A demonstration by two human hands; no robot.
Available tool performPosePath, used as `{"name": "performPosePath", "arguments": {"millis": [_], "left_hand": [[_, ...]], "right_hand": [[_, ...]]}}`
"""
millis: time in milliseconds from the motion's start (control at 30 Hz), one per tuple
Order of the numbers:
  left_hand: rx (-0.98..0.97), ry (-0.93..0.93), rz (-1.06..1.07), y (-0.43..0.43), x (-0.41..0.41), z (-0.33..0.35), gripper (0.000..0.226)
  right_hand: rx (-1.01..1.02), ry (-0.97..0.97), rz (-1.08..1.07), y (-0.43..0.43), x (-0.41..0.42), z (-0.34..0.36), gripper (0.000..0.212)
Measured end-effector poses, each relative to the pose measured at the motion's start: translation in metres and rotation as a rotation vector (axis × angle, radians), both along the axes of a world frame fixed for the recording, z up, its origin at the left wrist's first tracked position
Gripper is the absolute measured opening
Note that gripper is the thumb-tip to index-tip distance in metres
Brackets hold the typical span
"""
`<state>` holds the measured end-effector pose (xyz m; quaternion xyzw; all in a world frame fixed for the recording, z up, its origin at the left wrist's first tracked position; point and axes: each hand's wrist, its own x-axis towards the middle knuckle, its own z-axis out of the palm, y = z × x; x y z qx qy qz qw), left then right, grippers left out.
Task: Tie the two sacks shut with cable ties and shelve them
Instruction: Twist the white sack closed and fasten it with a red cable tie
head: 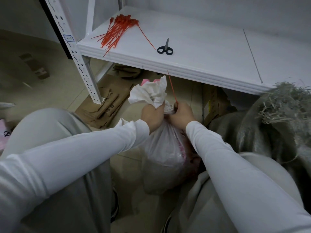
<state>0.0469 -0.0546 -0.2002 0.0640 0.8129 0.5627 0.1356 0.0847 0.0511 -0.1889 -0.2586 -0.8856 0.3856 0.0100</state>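
Note:
A white sack (162, 148) stands on the floor between my knees, its mouth gathered into a bunch. My left hand (152, 115) grips the gathered neck just below the ruffled top. My right hand (180, 115) holds the neck from the right and pinches a red cable tie (171, 86) whose tail sticks up toward the shelf edge. A second, grey sack (262, 132) with a frayed open top leans at the right. A pile of red cable ties (116, 31) lies on the white shelf (210, 52), with one loose tie beside it.
Black-handled scissors (165, 48) lie on the shelf near its front edge. A perforated white upright (75, 54) stands at the left. Flattened brown cardboard (106, 105) lies on the tiled floor under the shelf. A cardboard box (213, 105) sits under the shelf at right.

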Motion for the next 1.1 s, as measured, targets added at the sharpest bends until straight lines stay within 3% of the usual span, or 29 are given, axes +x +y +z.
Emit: {"name": "performPosePath", "arguments": {"millis": [67, 100, 167, 267, 400, 500, 600, 767, 900, 1000, 1100], "left_hand": [[-0.066, 0.291, -0.098, -0.005, -0.001, 0.004, 0.042], [-0.101, 0.388, -0.157, -0.008, -0.003, 0.005, 0.045], [-0.152, 0.472, -0.263, -0.012, -0.007, 0.003, 0.051], [-0.295, 0.609, -0.385, -0.019, -0.014, -0.002, 0.060], [-0.404, 0.757, -0.511, -0.028, -0.019, 0.002, 0.046], [-0.423, 0.753, -0.532, -0.027, -0.022, 0.001, 0.035], [-0.351, 0.677, -0.458, -0.022, -0.025, -0.005, 0.029], [-0.505, 0.535, -0.252, -0.011, -0.036, -0.010, 0.032], [-0.547, 0.448, -0.153, -0.010, -0.041, -0.017, 0.034], [-0.503, 0.369, -0.124, -0.011, -0.038, -0.021, 0.039], [-0.389, 0.362, -0.109, -0.014, -0.027, -0.017, 0.054]], "right_hand": [[-0.074, 0.027, 0.001, 0.007, -0.004, -0.010, 0.014], [-0.126, 0.046, 0.013, 0.013, -0.008, -0.022, 0.019], [-0.180, 0.063, 0.045, 0.022, -0.016, -0.037, 0.032], [-0.215, 0.048, 0.096, 0.014, -0.012, -0.020, 0.026], [-0.227, 0.027, 0.182, 0.005, -0.004, 0.001, 0.024], [-0.170, -0.028, 0.244, 0.005, -0.001, 0.008, 0.019], [-0.080, -0.039, 0.158, 0.002, -0.002, 0.004, 0.021], [0.328, -0.076, -0.091, -0.002, 0.001, 0.005, 0.032], [0.090, -0.166, -0.076, -0.008, 0.007, 0.013, 0.061], [0.084, -0.231, 0.032, -0.018, 0.013, 0.007, 0.081], [0.146, -0.132, 0.040, -0.018, 0.016, -0.004, 0.052]]}}
